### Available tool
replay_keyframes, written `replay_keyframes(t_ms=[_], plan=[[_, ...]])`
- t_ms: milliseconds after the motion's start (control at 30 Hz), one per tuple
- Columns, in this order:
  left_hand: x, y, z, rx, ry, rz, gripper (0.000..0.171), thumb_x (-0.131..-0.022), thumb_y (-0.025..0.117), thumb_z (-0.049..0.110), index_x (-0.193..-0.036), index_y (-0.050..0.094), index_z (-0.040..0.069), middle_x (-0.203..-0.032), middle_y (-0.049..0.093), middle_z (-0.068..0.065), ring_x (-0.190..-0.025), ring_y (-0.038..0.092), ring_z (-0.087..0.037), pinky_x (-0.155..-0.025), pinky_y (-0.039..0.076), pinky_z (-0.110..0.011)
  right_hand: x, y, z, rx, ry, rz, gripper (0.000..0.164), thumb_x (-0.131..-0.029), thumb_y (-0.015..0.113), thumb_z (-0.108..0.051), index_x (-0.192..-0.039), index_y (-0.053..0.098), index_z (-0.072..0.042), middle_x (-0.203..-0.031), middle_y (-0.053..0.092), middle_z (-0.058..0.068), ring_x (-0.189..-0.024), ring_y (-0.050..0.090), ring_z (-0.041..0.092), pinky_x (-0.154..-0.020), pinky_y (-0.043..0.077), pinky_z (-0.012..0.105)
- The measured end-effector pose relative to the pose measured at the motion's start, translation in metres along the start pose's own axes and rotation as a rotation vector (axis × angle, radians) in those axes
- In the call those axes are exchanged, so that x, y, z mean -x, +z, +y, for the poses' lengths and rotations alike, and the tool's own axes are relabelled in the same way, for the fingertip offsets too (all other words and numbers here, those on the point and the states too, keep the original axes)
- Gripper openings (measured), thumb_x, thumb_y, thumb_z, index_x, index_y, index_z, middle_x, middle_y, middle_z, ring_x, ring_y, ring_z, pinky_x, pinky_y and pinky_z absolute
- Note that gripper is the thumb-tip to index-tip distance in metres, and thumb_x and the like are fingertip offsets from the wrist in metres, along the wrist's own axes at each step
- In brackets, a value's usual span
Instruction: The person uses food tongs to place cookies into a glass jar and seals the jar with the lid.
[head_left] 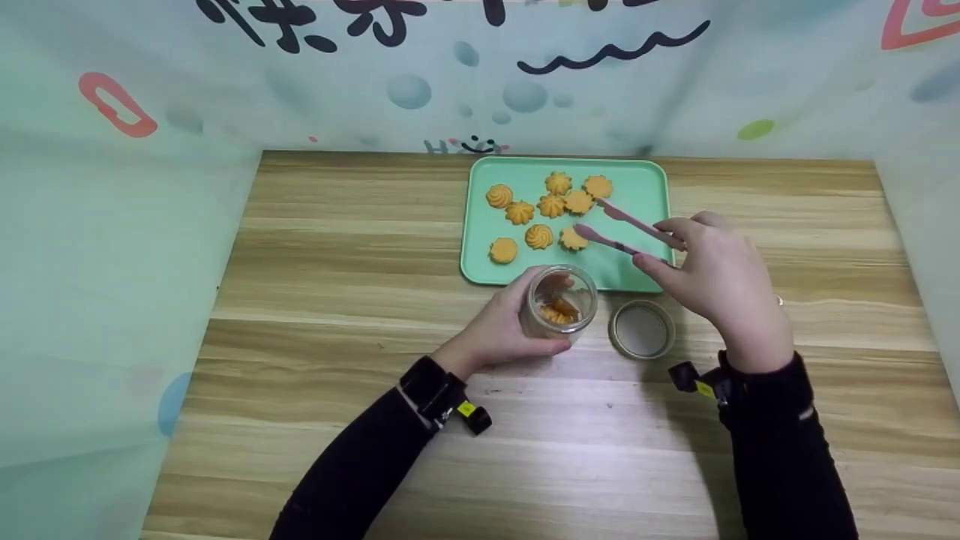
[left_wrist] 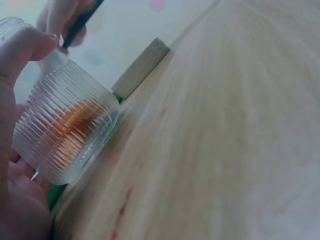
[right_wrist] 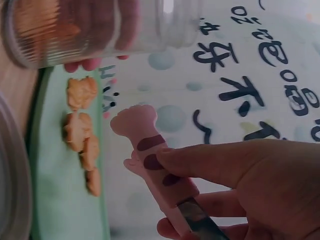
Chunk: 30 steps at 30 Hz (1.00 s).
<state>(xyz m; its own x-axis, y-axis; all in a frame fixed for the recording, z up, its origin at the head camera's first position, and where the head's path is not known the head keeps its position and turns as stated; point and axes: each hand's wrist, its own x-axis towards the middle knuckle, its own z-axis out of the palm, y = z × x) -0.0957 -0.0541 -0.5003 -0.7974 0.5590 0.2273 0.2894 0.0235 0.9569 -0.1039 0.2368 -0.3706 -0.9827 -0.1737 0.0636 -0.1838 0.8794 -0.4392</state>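
Observation:
My left hand (head_left: 502,322) grips a clear ribbed glass jar (left_wrist: 65,125) from its left side, fingers and thumb around the wall. Several cookies (head_left: 557,310) lie at the bottom of the uncapped jar. Between thumb and fingers, my right hand (head_left: 724,277) holds pink tongs (right_wrist: 155,160) with paw-shaped tips. The tips stand apart above the green tray (head_left: 637,172), with nothing gripped between them in the right wrist view. Golden swirled cookies (head_left: 538,236) are scattered across the tray, some near the tong tips.
A round jar lid (head_left: 643,330) lies on the wooden table (head_left: 337,247), right of the jar and in front of the tray. Behind the table hangs a pale printed cloth (head_left: 337,97), and more cloth (head_left: 90,262) borders the left side.

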Motion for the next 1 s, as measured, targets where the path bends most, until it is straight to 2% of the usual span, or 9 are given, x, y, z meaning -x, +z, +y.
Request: replay_keyframes(t_ms=[200, 367, 633, 867, 1000], plan=[[0.000, 0.000, 0.000, -0.006, -0.004, 0.002, 0.093, -0.079, 0.100, 0.024, -0.157, 0.049, 0.020, -0.149, 0.064, -0.006, -0.139, 0.058, -0.016, -0.125, 0.040, -0.038, -0.010, 0.015, 0.005, 0.008, 0.020, -0.080, 0.054, -0.097, 0.082, -0.039, -0.130, 0.074, 0.003, -0.111, 0.070, 0.026, -0.100, 0.067, 0.044, -0.081, 0.055, 0.063], [0.000, 0.000, 0.000, -0.010, -0.016, 0.004, 0.093, -0.079, 0.100, 0.024, -0.157, 0.049, 0.020, -0.149, 0.064, -0.006, -0.139, 0.057, -0.017, -0.125, 0.040, -0.038, -0.014, 0.021, 0.006, 0.000, 0.009, -0.114, 0.053, -0.099, 0.081, -0.039, -0.130, 0.074, 0.003, -0.112, 0.072, 0.026, -0.105, 0.067, 0.044, -0.085, 0.054, 0.064], [0.000, 0.000, 0.001, -0.002, -0.013, 0.006, 0.095, -0.078, 0.101, 0.017, -0.157, 0.049, 0.020, -0.150, 0.063, -0.008, -0.140, 0.057, -0.019, -0.125, 0.040, -0.038, -0.014, 0.023, 0.006, -0.007, 0.010, -0.142, 0.055, -0.100, 0.079, -0.041, -0.132, 0.073, 0.003, -0.114, 0.072, 0.025, -0.107, 0.066, 0.044, -0.086, 0.054, 0.064], [0.001, 0.000, 0.001, -0.024, -0.026, 0.013, 0.095, -0.078, 0.100, 0.021, -0.157, 0.048, 0.022, -0.150, 0.063, -0.001, -0.140, 0.057, -0.016, -0.125, 0.041, -0.038, -0.015, 0.027, 0.006, -0.007, 0.023, -0.144, 0.055, -0.099, 0.080, -0.040, -0.133, 0.072, 0.003, -0.113, 0.070, 0.026, -0.104, 0.066, 0.043, -0.083, 0.054, 0.063], [0.001, 0.000, 0.001, -0.019, -0.026, 0.011, 0.094, -0.079, 0.100, 0.022, -0.157, 0.049, 0.022, -0.149, 0.063, -0.002, -0.140, 0.057, -0.016, -0.125, 0.041, -0.038, -0.016, 0.030, 0.007, 0.003, 0.017, -0.132, 0.054, -0.098, 0.080, -0.039, -0.131, 0.073, 0.004, -0.110, 0.071, 0.026, -0.102, 0.066, 0.043, -0.082, 0.054, 0.062]])
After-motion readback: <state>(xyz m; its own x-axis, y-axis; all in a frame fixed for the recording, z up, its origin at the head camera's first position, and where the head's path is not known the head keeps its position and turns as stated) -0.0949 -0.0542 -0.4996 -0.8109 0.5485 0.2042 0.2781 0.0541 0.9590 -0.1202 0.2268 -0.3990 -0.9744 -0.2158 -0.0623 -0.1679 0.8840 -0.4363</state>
